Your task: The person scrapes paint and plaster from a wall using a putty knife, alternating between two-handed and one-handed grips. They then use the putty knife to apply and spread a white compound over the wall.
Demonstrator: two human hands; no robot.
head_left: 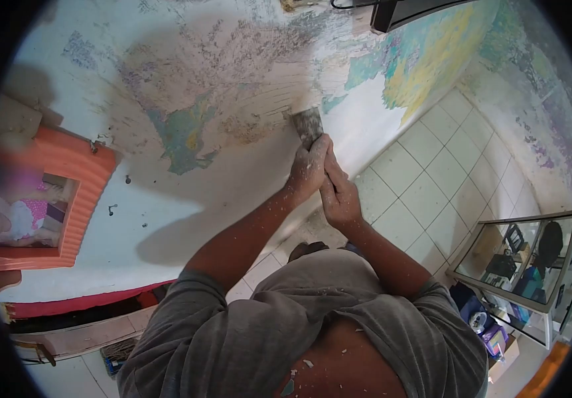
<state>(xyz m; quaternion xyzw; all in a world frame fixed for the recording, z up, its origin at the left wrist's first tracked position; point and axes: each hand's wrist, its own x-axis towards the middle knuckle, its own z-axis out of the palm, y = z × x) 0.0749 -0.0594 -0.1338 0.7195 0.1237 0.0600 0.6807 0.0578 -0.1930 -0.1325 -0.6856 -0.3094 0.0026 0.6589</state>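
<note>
A scraper (308, 125) with a flat, dusty metal blade rests against the wall (253, 156), its edge on a patch of peeled, scored paint. My left hand (309, 167) is closed round its handle, which the fingers hide. Just to the right, my right hand (340, 196) is closed too, its fingertips meeting the left hand near the lower end of the handle. Around the blade the surface shows bare plaster, with leftover green paint (183, 136) to the left and yellow and green paint (425, 60) to the right. Pale flakes lie on my forearms and shirt.
An orange picture frame (90, 169) hangs at the left, near several small holes in the wall. At the lower right stands a glass-topped cabinet (521, 255) with items inside. White floor tiles (425, 172) run along the wall's foot. A dark object (384, 16) juts in at the top.
</note>
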